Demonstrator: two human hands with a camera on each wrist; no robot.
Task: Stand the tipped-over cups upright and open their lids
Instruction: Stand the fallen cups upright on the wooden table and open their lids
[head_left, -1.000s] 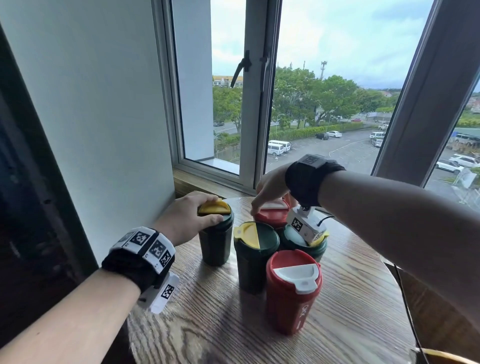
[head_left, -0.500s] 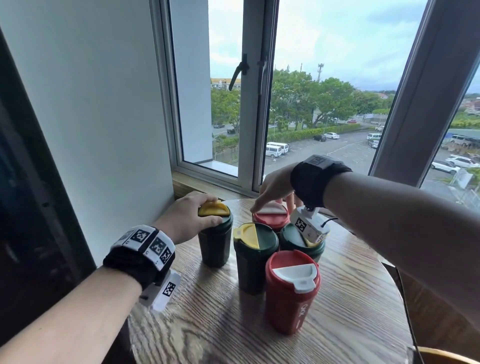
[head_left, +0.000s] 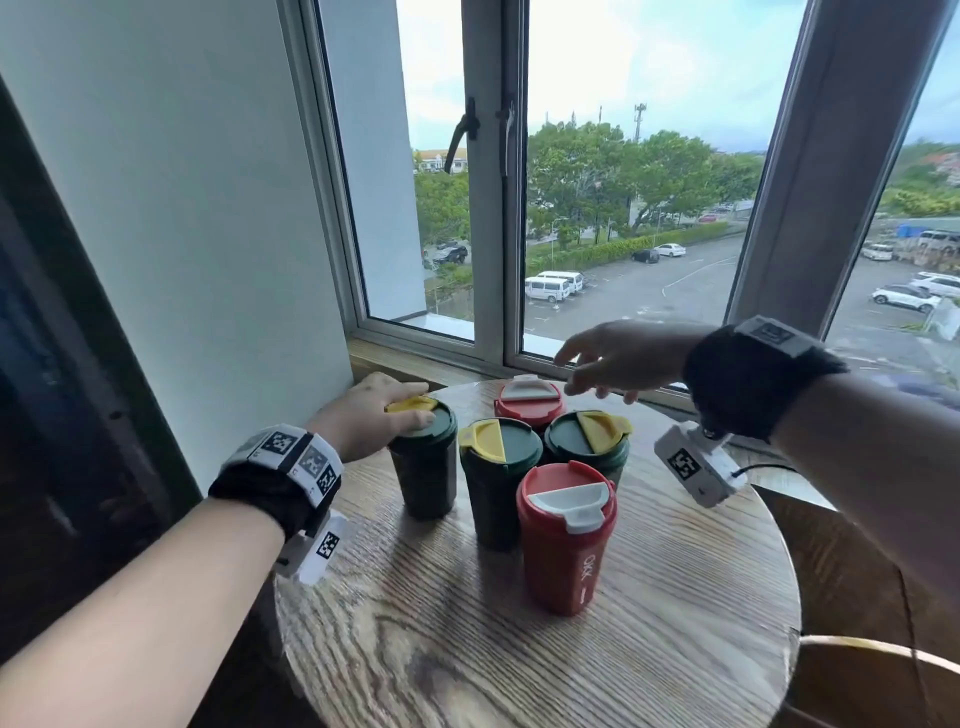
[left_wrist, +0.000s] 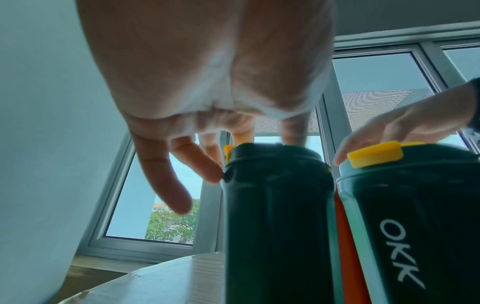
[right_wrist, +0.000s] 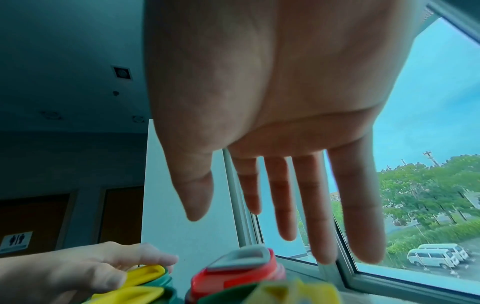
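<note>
While it stands upright, the leftmost green cup (head_left: 423, 478) bears a yellow flap (head_left: 410, 404).

Toward the far edge of your counter (head_left: 519, 670) everything stands in one tight cluster. Your left hand (head_left: 363, 423) sits on the leftmost cup (head_left: 423, 480), nearest the left edge. Just right of it stands the middle cup (head_left: 496, 493), with the far cup (head_left: 527, 408) behind it, the right cup (head_left: 582, 444) beside it and the near cup (head_left: 566, 551) in front. Your right hand (head_left: 621, 358) hangs above the far cup, apart from it.

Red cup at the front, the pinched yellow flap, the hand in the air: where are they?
Front red cup (head_left: 565, 561): head view, its side wall.
Yellow flap (head_left: 410, 404): head view, its top, held by the left hand (head_left: 358, 423).
Right hand (head_left: 623, 356): head view, its back.
</note>
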